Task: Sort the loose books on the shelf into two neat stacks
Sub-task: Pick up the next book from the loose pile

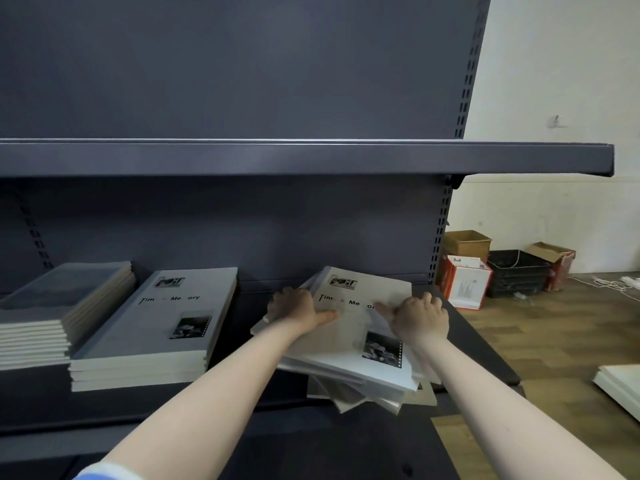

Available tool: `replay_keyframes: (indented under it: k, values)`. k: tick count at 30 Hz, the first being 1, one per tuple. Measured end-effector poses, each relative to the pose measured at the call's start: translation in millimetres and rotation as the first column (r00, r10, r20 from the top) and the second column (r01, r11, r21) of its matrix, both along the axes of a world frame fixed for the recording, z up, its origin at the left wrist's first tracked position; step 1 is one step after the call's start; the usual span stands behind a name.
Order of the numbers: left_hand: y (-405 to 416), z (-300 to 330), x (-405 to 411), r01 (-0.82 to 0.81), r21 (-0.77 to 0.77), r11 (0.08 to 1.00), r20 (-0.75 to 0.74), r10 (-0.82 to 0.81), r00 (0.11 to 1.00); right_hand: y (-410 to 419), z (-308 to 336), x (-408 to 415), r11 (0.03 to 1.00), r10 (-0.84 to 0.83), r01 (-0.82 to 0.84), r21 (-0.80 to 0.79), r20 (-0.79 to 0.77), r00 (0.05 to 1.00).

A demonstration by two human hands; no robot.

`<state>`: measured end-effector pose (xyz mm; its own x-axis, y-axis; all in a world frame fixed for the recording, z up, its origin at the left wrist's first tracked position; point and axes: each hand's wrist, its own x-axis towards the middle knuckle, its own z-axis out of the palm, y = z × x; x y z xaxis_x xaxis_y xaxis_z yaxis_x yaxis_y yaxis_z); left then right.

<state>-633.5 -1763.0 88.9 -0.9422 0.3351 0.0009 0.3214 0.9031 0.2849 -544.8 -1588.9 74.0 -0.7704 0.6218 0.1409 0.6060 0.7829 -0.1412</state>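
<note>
Both hands, left hand (298, 308) & right hand (417, 318), grip the top book (353, 327) of a messy pile (360, 393) at lower center-right on the dark shelf (304, 441), w/ two neat stacks (152, 327) at left, cardboard boxes (465, 242) & a black crate (516, 275) on the wood floor (540, 334) at right.

Views: one only, head-worn, wide-angle; no second view shares the scene.
Position: standing just before the shelf (485, 337), above its book level.
Facing: forward and somewhat down; the upper shelf (304, 157) crosses at mid-frame.
Nearness: close; both forearms run in from the bottom edge, left hand (294, 306) and right hand (419, 318) near centre.
Edges: lines bow, probably lens distortion.
Right margin: floor (554, 341) and wall (554, 81).
</note>
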Motion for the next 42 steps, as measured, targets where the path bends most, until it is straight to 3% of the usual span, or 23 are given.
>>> replay_keyframes:
  k: [7, 14, 22, 29, 34, 42]
  values:
    - [-6.4, -2.8, -5.2, -0.033, 0.301, 0.953, 0.117, -0.002, 0.993, 5.2, -1.6, -3.4, 0.998, 0.005, -0.006, -0.063, -0.011, 1.000]
    - [-4.7, 2.2, 0.9, 0.027, 0.506, 0.862, -0.009, -0.027, 1.000, 12.1, 1.4, -6.5, 0.984, -0.007, 0.001, -0.179, -0.034, 0.999]
    - [-33.7, 6.9, -0.2, 0.014, 0.760, 0.649, 0.060, -0.091, 0.994, 0.2, 12.5, -27.6, 0.913, -0.025, -0.098, -0.397, -0.293, 0.956]
    - [-81.8, 16.8, -14.9, -0.026, 0.811, 0.585, 0.054, -0.030, 0.998, -49.6, 30.9, -45.5, 0.788, -0.004, -0.292, -0.542, -0.479, 0.878]
    - [-122.2, 18.7, -28.9, -0.106, 0.824, 0.556, 0.095, 0.048, 0.994, -95.4, 35.7, -64.9, 0.774, 0.056, -0.364, -0.517, -0.518, 0.854]
    - [-202.3, 20.1, -54.5, -0.177, 0.778, 0.603, 0.158, 0.085, 0.984, -176.0, 33.8, -109.6, 0.777, 0.155, -0.426, -0.463, -0.515, 0.843]
